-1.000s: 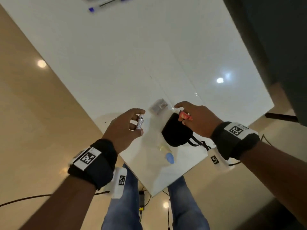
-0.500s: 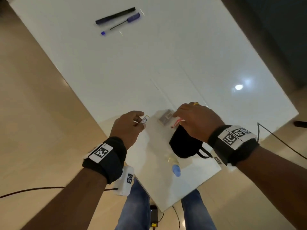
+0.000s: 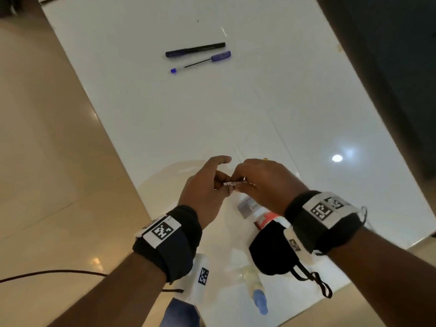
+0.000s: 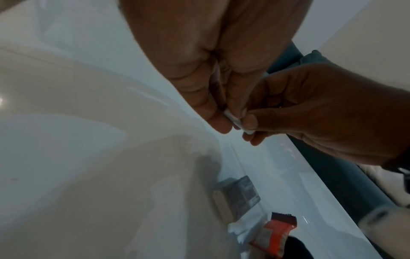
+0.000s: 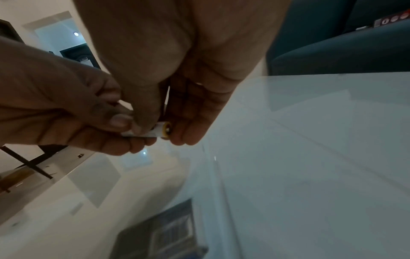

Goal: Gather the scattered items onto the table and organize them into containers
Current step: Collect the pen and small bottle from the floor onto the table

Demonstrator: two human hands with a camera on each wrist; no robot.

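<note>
Now over table (image 3: 259,102) near edge, both hands raised and meeting above it. Largest to smallest: white glossy table; black pouch (image 3: 271,253) at near corner under right wrist, strap trailing toward the edge; two pens (image 3: 195,49) well apart at far side, lying side by side; blue-capped bottle (image 3: 256,291) on its side by pouch; small grey box (image 4: 240,196) and red-orange packet (image 4: 272,234) just beside pouch mouth. Left hand (image 3: 207,185) and right hand (image 3: 266,182) touching, both pinching one small tube (image 3: 236,183) held clear of the table. Tube long axis running roughly left to right between the two hands, level. Left thumb and fingers clenched on the left end; right fingers (image 5: 190,126) curled round the right end, tip of one against the yellow cap (image 5: 167,130). Tube look: slim white cylinder, dark print on the body, yellow ring at one end, rigid by appearance. Judged step: cap being checked or turned, or tube handed across; cannot tell which. Pouch lies below and toward the body from the tube, nearer the right hand, so likely the right to carry it in. Risk: small smooth tube slipping at handover and rolling off the edge.
</note>
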